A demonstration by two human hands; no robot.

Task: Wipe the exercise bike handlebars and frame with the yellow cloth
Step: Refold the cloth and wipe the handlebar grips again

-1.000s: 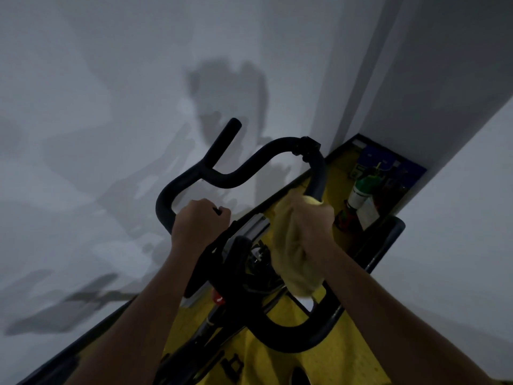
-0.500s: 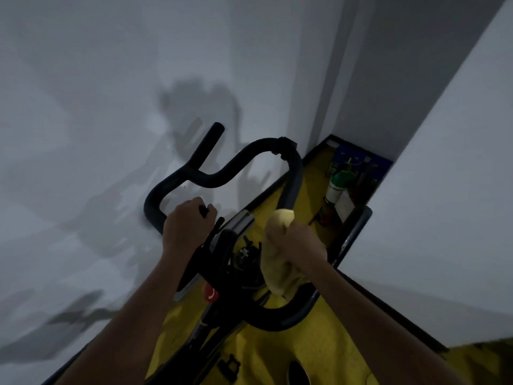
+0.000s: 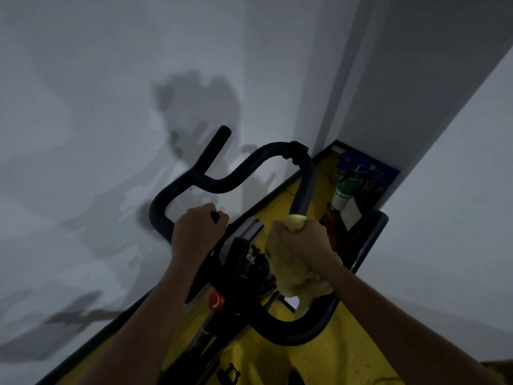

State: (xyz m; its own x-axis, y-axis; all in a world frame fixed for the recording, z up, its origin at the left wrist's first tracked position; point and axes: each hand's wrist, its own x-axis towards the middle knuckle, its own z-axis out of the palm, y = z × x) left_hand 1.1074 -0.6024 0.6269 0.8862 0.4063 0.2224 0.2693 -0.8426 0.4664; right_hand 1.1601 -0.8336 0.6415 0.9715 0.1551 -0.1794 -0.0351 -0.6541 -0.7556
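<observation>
The black exercise bike handlebars point(image 3: 249, 168) loop in front of me, with the dark frame point(image 3: 211, 332) and a red knob point(image 3: 216, 300) below. My left hand point(image 3: 195, 232) grips the left bar. My right hand point(image 3: 301, 243) holds the yellow cloth point(image 3: 294, 282) wrapped round the right bar, just below its bare upper stretch point(image 3: 304, 190). Part of the cloth hangs under my wrist. A grey console point(image 3: 247, 229) sits between my hands.
A white wall is close on the left and a white pillar on the right. The floor point(image 3: 327, 359) is yellow with a black skirting edge. In the corner stand a green-capped bottle point(image 3: 342, 194) and a blue box point(image 3: 358, 165).
My right hand has slid the cloth a little down the right bar toward me. The left hand keeps its grip. The camera shifted slightly.
</observation>
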